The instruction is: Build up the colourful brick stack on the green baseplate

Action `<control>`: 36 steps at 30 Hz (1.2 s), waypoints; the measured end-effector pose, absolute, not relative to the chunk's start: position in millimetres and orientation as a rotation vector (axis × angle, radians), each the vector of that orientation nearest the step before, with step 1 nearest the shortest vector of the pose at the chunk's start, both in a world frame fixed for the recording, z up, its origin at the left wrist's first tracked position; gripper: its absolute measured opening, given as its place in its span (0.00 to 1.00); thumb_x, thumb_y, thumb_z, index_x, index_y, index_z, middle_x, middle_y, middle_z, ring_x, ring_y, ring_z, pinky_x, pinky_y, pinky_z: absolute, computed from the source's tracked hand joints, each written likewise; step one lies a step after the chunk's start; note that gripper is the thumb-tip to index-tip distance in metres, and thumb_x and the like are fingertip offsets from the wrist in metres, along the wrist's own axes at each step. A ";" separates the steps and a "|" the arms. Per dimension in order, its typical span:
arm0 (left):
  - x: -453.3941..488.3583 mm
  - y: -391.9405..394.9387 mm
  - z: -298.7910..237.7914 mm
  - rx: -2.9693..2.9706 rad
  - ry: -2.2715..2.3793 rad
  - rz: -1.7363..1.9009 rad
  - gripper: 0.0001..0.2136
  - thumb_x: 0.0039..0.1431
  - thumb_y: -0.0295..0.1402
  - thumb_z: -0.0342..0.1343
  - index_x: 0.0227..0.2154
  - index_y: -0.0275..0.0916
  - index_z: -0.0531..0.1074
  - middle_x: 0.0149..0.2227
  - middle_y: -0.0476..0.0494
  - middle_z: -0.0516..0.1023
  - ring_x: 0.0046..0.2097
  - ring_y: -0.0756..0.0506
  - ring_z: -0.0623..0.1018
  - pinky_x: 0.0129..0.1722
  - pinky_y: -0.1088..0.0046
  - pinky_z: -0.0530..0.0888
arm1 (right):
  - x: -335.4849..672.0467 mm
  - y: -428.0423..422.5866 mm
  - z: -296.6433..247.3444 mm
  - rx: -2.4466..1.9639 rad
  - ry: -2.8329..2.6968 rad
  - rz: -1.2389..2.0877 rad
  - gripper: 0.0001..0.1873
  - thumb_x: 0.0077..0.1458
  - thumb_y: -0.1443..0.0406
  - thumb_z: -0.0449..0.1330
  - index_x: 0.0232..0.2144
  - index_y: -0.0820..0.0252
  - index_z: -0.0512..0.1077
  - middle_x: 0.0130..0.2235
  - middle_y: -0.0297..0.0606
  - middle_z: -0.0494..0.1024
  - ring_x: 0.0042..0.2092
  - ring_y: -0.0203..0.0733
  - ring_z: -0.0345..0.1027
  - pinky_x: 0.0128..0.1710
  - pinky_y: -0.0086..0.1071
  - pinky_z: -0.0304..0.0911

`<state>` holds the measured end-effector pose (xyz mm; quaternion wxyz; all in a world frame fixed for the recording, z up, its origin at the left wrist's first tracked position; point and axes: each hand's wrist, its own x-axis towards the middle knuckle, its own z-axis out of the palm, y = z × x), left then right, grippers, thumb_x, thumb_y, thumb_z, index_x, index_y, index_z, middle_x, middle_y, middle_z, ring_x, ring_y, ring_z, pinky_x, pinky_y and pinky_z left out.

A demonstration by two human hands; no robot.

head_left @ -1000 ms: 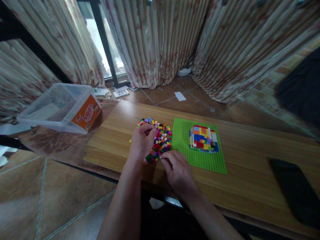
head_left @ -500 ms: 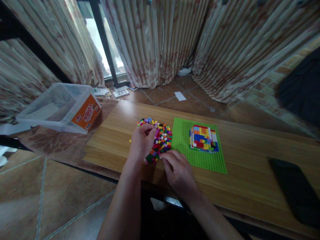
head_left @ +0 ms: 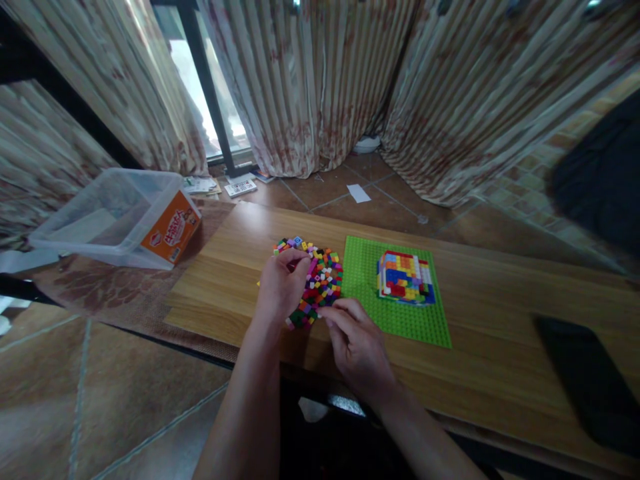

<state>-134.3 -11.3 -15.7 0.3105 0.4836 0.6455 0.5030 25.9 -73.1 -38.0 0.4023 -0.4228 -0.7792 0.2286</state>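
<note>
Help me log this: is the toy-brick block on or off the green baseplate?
On: the toy-brick block sits atop the green baseplate, whose studs show beside it.

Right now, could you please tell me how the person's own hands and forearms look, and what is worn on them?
The left hand and the right hand are bare, without gloves. The left forearm and right forearm show no sleeve within the picture, and no watch, bracelet or marking that I can make out. Rings would be too small to tell.
</note>
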 end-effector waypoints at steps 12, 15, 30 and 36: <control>-135.7 -12.2 -15.2 1.276 1.739 1.322 0.08 0.52 0.35 0.56 0.27 0.37 0.78 0.23 0.51 0.75 0.27 0.50 0.70 0.28 0.75 0.64 | 82.1 -53.2 -14.8 -1.297 -1.605 0.186 0.05 0.60 0.64 0.60 0.36 0.56 0.76 0.36 0.36 0.80 0.37 0.38 0.73 0.39 0.33 0.70; -135.9 -12.3 -15.4 1.283 1.740 1.312 0.09 0.52 0.34 0.56 0.28 0.37 0.79 0.23 0.51 0.74 0.26 0.50 0.70 0.27 0.75 0.64 | 101.5 -46.5 -15.4 -1.391 -1.516 0.101 0.06 0.59 0.62 0.62 0.35 0.58 0.77 0.35 0.37 0.80 0.34 0.38 0.73 0.36 0.33 0.69; -134.2 -11.9 -16.5 1.294 1.745 1.278 0.09 0.52 0.35 0.56 0.29 0.37 0.79 0.24 0.51 0.76 0.27 0.50 0.70 0.28 0.74 0.65 | 103.4 -33.9 -31.4 -1.418 -1.615 0.169 0.08 0.60 0.61 0.60 0.35 0.56 0.79 0.37 0.38 0.82 0.38 0.42 0.75 0.42 0.38 0.69; -134.8 -11.5 -16.6 1.303 1.748 1.287 0.08 0.53 0.34 0.56 0.27 0.38 0.78 0.23 0.51 0.75 0.27 0.50 0.70 0.28 0.75 0.65 | 102.8 -28.3 -36.2 -1.443 -1.689 0.140 0.10 0.60 0.59 0.60 0.35 0.57 0.79 0.37 0.39 0.82 0.39 0.45 0.75 0.43 0.42 0.68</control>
